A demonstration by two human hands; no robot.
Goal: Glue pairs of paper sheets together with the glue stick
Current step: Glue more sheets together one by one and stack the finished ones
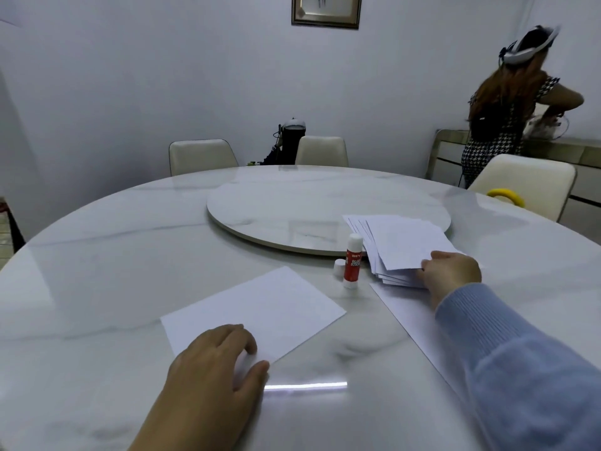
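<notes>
Round marble table point(97, 262), pale with grey veins; raised turntable point(279, 209) at frame centre. Lower centre: single white sheet point(260, 310) lying flat, turned diamond-wise. Left hand point(214, 362) rests palm down on its near corner, fingers loosely curled, thumb at the paper's edge; pressing rather than grasping. Right of centre: glue stick point(353, 260) standing upright, uncapped, red label with white lettering "GLUE STICK", a smaller word above it too blurred to read. Its white cap point(339, 266) sits on the table just left of it. Directly right of the glue stick: fanned stack point(396, 245) of white sheets, far end overlapping the turntable's rim. Right hand point(450, 275), blue knit sleeve point(520, 369), is at the stack's near edge, fingers pinching the top sheets there. A longer white sheet point(406, 310) lies under the stack and forearm, running toward lower right. Far side: cream chairs point(201, 156); a dark device point(291, 141) between two of them. Right edge: yellow ring-shaped object point(505, 195) at the table's rim. Upper right: second person point(507, 105) from behind, checked garment, white headset, at a sideboard point(448, 157). Top centre: framed picture point(326, 9) on the wall, contents unreadable.
</notes>
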